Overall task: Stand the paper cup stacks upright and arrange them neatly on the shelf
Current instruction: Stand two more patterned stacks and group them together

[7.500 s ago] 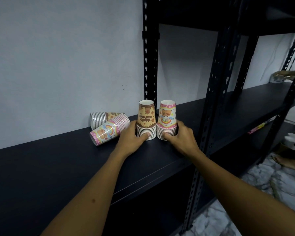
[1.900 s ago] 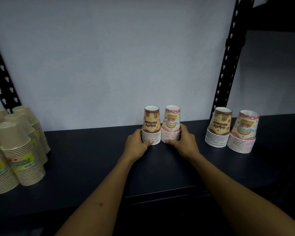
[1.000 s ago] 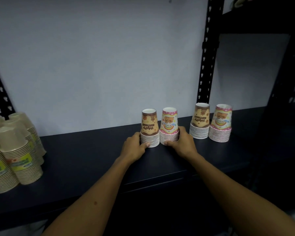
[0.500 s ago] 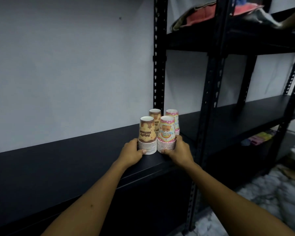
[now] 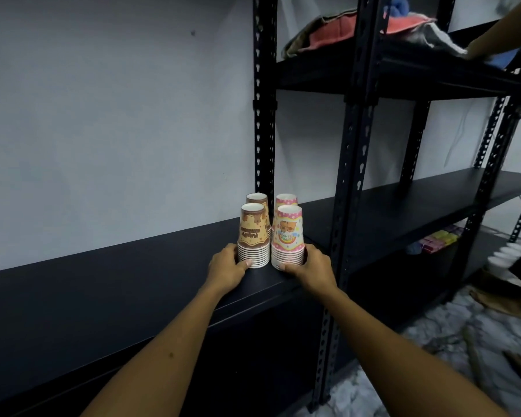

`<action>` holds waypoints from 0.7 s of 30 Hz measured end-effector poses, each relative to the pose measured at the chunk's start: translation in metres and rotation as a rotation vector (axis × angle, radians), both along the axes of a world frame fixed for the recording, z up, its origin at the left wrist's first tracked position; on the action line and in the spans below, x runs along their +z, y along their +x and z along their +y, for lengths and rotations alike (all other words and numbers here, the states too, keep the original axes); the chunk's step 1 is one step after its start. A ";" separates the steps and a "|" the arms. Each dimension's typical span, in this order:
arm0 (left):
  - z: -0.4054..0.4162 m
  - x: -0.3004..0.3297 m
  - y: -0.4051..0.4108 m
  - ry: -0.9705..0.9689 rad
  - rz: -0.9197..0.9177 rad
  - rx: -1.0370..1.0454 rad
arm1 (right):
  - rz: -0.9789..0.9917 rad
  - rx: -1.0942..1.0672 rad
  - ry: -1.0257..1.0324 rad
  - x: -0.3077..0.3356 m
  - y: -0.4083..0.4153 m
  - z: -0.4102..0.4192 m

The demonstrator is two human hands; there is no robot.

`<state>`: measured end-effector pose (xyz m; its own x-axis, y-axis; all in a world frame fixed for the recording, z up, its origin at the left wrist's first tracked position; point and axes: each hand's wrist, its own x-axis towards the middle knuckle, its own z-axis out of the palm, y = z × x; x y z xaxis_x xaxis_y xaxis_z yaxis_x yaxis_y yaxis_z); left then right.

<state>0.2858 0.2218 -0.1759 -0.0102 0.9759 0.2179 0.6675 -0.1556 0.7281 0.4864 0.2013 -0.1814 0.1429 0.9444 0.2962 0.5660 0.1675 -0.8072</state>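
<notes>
Your left hand [image 5: 227,266] curls around the base of the front brown-and-tan printed paper cup stack [image 5: 253,236], thumb on its lower rims, gripping it. That stack stands upside-down and upright on the long matte black metal shelf [image 5: 103,284], near the front edge. Just beside it to the right, close or touching, stands the front pink-and-yellow printed paper cup stack [image 5: 288,237], also upright, rims down. Your right hand [image 5: 310,266] wraps its base from the right side, thumb across the front rims, holding it. Right behind these two stand a rear brown paper cup stack [image 5: 257,198] and a rear pink paper cup stack [image 5: 286,199], both upright, mostly hidden; all four form a tight two-by-two block against the black slotted upright post [image 5: 264,115]. Further right, a second black slotted post [image 5: 348,206] fronts the next bay. Folded red and grey fabric [image 5: 358,28] lies on the upper black shelf [image 5: 418,76], with another person's forearm [image 5: 506,37] reaching onto it at the far right. White stacked bowls [image 5: 503,257] sit low at the right, over marbled floor [image 5: 433,341].
</notes>
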 end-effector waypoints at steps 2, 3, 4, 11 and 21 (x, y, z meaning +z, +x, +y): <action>-0.001 -0.001 0.000 0.002 -0.003 -0.005 | -0.004 -0.001 0.002 -0.001 0.000 0.001; -0.001 -0.001 0.000 0.003 -0.007 -0.009 | -0.005 -0.001 0.002 -0.001 0.000 0.002; -0.001 -0.002 0.000 0.003 -0.008 -0.012 | -0.005 -0.004 0.002 -0.002 -0.001 0.004; -0.002 -0.002 -0.003 -0.002 0.010 -0.025 | -0.039 -0.081 0.016 -0.012 -0.007 0.010; -0.002 -0.003 -0.002 -0.010 0.040 -0.010 | -0.076 -0.095 0.003 -0.014 -0.011 0.011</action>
